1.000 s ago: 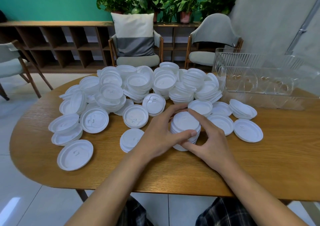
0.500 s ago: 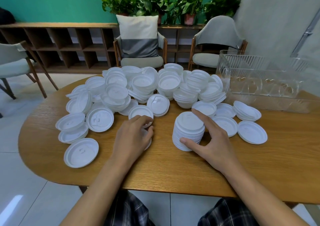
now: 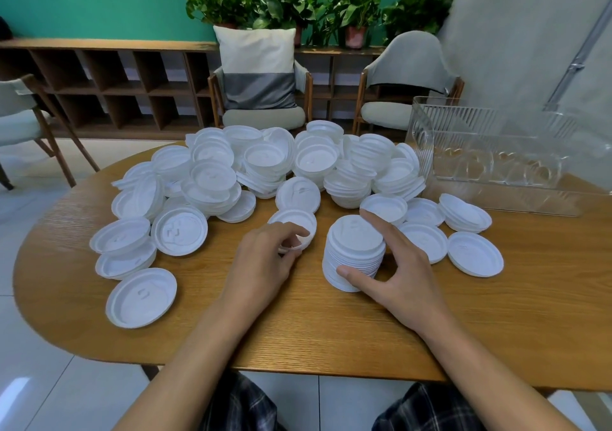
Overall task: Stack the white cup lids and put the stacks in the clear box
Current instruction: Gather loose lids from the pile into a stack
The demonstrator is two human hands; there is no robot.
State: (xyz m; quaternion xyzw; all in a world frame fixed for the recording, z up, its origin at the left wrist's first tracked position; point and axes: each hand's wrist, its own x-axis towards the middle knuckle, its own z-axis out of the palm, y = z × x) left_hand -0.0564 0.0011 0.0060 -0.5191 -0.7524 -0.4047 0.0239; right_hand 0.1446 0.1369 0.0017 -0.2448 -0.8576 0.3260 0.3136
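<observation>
The left hand (image 3: 265, 261) pinches a white cup lid (image 3: 293, 223) just left of the upright lid stack (image 3: 356, 248) that the right hand (image 3: 400, 275) clasps by its sides on the counter (image 3: 496, 314) (a short hop rightward and up, I judge), with the clear box (image 3: 496, 165) beyond, nearer the right hand.

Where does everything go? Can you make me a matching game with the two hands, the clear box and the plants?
Things:
1. left hand
2. right hand
3. clear box
4. plants

Places or states:
A. on top of the shelf
B. grips the tall stack of lids
C. pinches a loose lid
D. far right on the table

Pairs: 1-C, 2-B, 3-D, 4-A
</observation>
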